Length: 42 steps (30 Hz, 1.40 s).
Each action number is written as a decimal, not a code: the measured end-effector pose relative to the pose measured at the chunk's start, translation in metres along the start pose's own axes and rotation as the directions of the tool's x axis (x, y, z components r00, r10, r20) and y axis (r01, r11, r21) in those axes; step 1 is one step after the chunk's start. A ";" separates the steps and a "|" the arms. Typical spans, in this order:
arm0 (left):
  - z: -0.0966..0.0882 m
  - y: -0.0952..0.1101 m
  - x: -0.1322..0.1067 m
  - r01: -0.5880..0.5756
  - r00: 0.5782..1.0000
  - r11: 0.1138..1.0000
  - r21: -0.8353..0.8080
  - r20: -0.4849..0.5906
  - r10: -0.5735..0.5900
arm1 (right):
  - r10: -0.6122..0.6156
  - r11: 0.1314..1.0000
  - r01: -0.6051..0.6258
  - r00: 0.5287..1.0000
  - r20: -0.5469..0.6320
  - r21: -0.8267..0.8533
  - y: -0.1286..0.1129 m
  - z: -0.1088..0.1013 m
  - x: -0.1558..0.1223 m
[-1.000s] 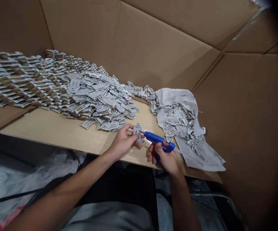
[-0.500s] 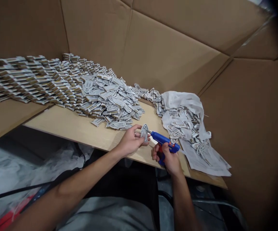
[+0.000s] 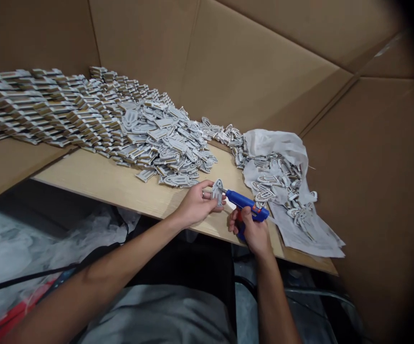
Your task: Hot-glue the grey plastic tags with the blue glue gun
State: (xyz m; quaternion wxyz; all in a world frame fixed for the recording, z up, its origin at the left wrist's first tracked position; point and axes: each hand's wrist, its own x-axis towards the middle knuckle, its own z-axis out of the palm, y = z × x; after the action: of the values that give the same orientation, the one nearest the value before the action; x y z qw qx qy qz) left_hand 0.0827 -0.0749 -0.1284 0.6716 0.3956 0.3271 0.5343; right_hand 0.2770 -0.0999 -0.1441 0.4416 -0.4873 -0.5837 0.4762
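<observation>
I'd call this a small workshop: stacked and heaped pale-grey pieces (image 3: 171, 143), all much alike, fill the left and middle, a blue glue gun (image 3: 242, 200) is at centre, and cardboard (image 3: 257, 71) walls the wooden counter (image 3: 95, 174).

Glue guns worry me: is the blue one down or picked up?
Picked up: the right hand grips the blue glue gun, its nozzle by the gray piece in the left hand.
</observation>
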 end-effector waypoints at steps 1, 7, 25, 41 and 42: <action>0.000 0.001 0.000 0.002 1.000 1.000 0.005 -0.001 -0.002 | 0.005 1.000 -0.005 1.000 -0.013 -0.005 0.001 0.000 0.000; 0.002 0.003 -0.001 0.012 1.000 1.000 0.007 -0.007 -0.012 | -0.019 0.999 0.018 0.999 -0.038 -0.045 0.004 0.000 0.000; 0.001 -0.001 0.001 0.013 1.000 1.000 -0.024 0.025 -0.013 | -0.021 0.986 0.016 0.999 -0.030 -0.166 -0.001 0.000 -0.003; -0.001 -0.004 0.003 -0.012 0.999 1.000 0.014 0.033 0.012 | -0.007 0.979 -0.006 0.998 -0.063 -0.204 -0.008 0.004 -0.005; -0.002 -0.006 0.003 -0.025 0.999 0.999 0.032 0.036 0.024 | -0.003 0.974 -0.013 0.998 -0.069 -0.226 -0.009 0.004 -0.005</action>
State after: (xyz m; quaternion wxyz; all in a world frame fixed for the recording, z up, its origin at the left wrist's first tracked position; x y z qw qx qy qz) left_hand 0.0845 -0.0719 -0.1343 0.6642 0.4200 0.3187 0.5300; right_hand 0.2722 -0.1065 -0.1359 0.4020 -0.5520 -0.6173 0.3907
